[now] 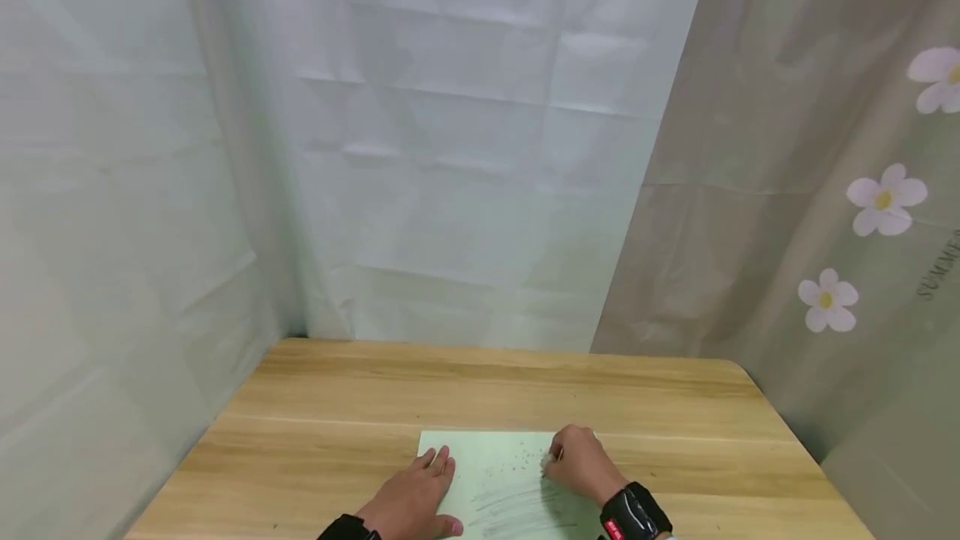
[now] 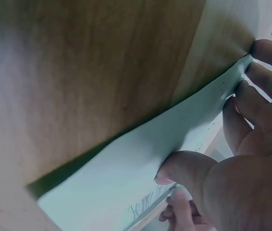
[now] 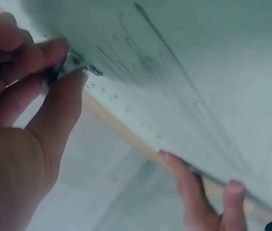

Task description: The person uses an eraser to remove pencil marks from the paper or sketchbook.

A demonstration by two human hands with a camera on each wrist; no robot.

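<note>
The paper lies at the table's near edge between both hands, left hand flat on its left edge, right hand pinching a small eraser (likely) at its right side.

Soft even light, wrist views blurry

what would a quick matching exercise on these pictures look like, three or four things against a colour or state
Things:
1. paper
2. table
3. left hand
4. right hand

Colour or state:
a. pinches a small dark-smudged thing against the sheet
b. pale green with grey pencil streaks
c. light wood grain
d. rests flat on the sheet's left edge

Pairs: 1-b, 2-c, 3-d, 4-a
</note>
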